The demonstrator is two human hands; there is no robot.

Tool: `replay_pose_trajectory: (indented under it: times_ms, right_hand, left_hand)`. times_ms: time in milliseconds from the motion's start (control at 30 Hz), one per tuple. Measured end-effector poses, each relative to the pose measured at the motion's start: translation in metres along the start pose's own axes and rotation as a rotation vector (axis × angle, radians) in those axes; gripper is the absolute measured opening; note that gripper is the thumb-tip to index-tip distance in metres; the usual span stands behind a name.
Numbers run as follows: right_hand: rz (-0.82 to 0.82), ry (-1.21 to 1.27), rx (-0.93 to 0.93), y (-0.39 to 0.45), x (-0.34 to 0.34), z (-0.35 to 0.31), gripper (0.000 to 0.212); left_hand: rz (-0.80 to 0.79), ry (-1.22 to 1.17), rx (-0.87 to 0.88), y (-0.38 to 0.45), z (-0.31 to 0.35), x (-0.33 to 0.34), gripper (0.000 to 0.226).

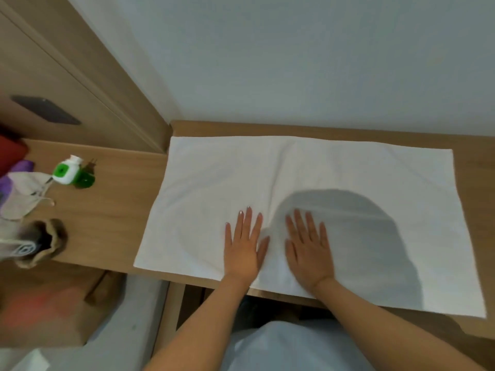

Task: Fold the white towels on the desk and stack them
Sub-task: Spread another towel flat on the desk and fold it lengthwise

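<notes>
Head view: our left hand point(245, 249) and right hand point(308, 250) press flat, fingers straight, mid-near on the towel point(334, 170); its long axis runs left-right across the desk point(112, 210).

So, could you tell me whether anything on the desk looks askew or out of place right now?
Slightly: the white towel lies spread under both flat hands, left hand and right hand, but its near right corner overhangs the desk edge. A soft crease runs up its middle.
</notes>
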State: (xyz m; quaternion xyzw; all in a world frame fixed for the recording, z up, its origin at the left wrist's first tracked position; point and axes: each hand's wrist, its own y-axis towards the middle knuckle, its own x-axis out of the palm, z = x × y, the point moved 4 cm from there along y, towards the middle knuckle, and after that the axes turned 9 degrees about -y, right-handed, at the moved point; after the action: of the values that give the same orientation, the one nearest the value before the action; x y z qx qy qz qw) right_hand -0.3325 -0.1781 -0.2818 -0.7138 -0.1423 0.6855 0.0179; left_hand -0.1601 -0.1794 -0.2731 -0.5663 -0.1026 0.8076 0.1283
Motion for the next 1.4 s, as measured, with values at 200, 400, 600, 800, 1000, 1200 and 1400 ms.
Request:
replay_pose_trajectory:
  times_ms: [200, 400, 600, 800, 1000, 1200, 1400]
  right_hand:
    - [0.023, -0.016, -0.001, 0.002, 0.003, 0.000, 0.062]
    - [-0.013, -0.046, 0.019, 0.000, -0.002, -0.001, 0.060]
    - [-0.074, -0.082, 0.032, -0.006, -0.007, -0.006, 0.059]
    - [0.080, 0.203, 0.045, 0.020, -0.052, -0.031, 0.051]
    - [0.089, 0.163, 0.067, 0.130, -0.069, -0.050, 0.055]
    - [0.043, 0.031, 0.087, 0.159, -0.041, -0.041, 0.061]
    - [0.047, 0.052, 0.106, 0.161, -0.036, -0.039, 0.062]
  left_hand:
    - [0.107, -0.020, -0.070, -0.024, -0.098, -0.020, 0.056]
    - [0.148, 0.000, -0.231, -0.034, -0.190, -0.053, 0.064]
    - [0.156, -0.037, -0.207, -0.037, -0.193, -0.071, 0.061]
    - [0.447, -0.342, -0.026, 0.005, -0.129, -0.121, 0.033]
    - [0.140, -0.155, 0.169, 0.111, -0.051, -0.102, 0.055]
    - [0.127, -0.013, -0.147, 0.158, -0.095, -0.076, 0.057]
    - [0.211, -0.028, -0.038, 0.176, -0.135, -0.107, 0.061]
